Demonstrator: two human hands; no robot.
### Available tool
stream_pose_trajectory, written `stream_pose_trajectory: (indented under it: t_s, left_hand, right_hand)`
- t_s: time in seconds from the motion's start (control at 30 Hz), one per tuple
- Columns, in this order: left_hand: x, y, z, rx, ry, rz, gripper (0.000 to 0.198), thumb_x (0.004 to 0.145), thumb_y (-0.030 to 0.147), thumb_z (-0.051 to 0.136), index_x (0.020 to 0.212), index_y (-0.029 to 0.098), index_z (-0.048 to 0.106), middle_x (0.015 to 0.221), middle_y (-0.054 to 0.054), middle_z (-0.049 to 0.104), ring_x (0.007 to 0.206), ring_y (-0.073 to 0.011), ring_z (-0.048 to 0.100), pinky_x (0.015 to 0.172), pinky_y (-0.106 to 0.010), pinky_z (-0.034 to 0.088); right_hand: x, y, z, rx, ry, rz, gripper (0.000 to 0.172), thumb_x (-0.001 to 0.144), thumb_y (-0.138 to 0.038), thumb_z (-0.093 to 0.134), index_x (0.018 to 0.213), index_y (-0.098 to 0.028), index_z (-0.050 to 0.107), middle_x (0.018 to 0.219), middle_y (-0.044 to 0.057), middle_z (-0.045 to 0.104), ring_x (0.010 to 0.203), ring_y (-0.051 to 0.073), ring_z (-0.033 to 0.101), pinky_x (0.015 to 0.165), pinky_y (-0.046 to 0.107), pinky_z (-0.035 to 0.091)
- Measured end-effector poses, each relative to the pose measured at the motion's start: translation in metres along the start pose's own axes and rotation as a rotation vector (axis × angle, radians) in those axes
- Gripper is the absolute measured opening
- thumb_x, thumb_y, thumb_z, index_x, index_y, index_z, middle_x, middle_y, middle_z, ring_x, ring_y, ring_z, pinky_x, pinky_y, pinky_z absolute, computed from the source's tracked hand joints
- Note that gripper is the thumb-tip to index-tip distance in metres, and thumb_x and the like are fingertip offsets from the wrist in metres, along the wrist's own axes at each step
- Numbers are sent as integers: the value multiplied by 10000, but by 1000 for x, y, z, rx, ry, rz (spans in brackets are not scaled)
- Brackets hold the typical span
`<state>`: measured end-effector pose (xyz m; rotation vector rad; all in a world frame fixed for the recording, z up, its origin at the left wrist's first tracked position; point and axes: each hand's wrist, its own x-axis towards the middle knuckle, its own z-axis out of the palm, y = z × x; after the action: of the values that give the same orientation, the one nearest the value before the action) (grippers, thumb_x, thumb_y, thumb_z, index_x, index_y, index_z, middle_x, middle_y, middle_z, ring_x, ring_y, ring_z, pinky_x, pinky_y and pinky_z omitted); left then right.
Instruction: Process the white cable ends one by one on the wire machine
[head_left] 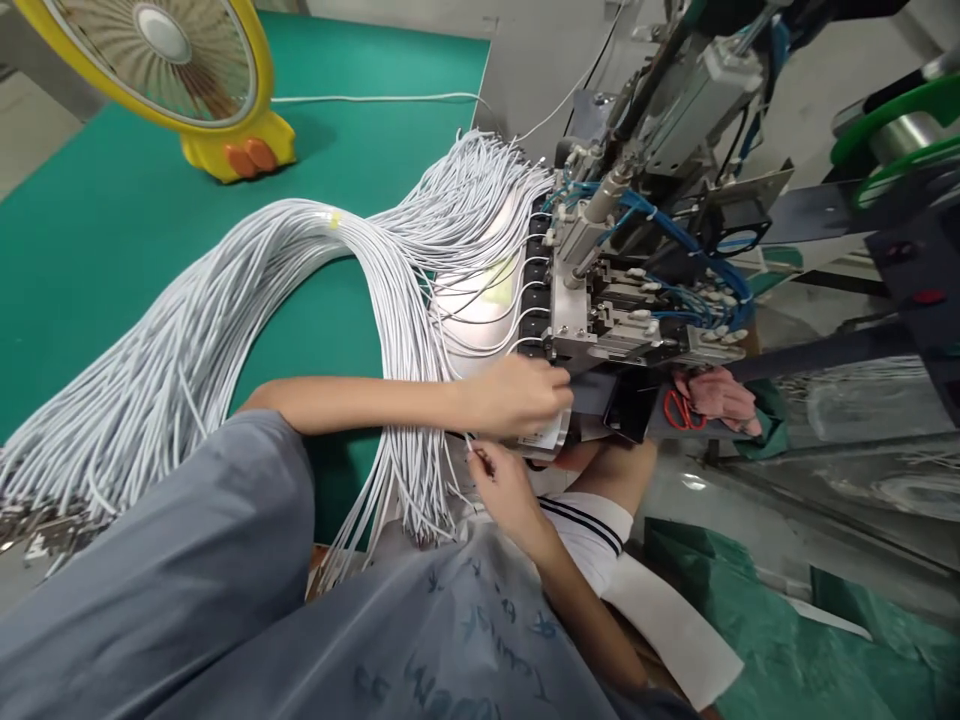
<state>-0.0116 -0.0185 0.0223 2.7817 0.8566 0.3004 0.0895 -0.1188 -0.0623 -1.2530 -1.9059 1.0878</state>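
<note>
A person's left hand [517, 395] curls just beside the near end of a metal machine [574, 315]; its fingertips are hidden, so whether it grips anything cannot be told. Below it, the right hand [506, 490] pinches what appears to be a thin white cable [469, 441] between thumb and finger. A thick bundle of cables [409, 330] lies under the left forearm [360, 404], draped across a green table [307, 335]. That forearm could drag or tangle strands if it shifts, and the pinched cable, slim and smooth-looking, might slip or snag on its neighbours. Fingers so near the machine could be nipped if its parts move. The cables are matte white and round, arching like combed hair, with a band of yellow tape [335, 219] at the crest. Single strands curve into a row of square-edged black blocks [535, 270], against hard grey metal and glossy blue tubing [697, 265].
</note>
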Motion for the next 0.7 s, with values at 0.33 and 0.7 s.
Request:
stream_pose_trajectory:
  t_s: [0.33, 0.7]
  left_hand:
    - [0, 4, 7, -775, 65, 31, 282, 842, 309, 616, 1037, 110, 660, 916, -81, 659, 794, -123, 608, 705, -216, 462]
    - [-1, 10, 10, -949, 192, 20, 209, 871, 268, 557, 887, 123, 707, 799, -61, 630, 719, -100, 582, 648, -214, 466]
  right_hand:
    - [-13, -13, -102, 326, 522, 148, 160, 672, -223, 738, 816, -215, 670, 735, 13, 683, 639, 157, 642, 586, 271, 527]
    - [-3, -20, -94, 461, 602, 38, 75, 740, -262, 690, 789, -214, 720, 741, 14, 619, 626, 126, 579, 558, 276, 488]
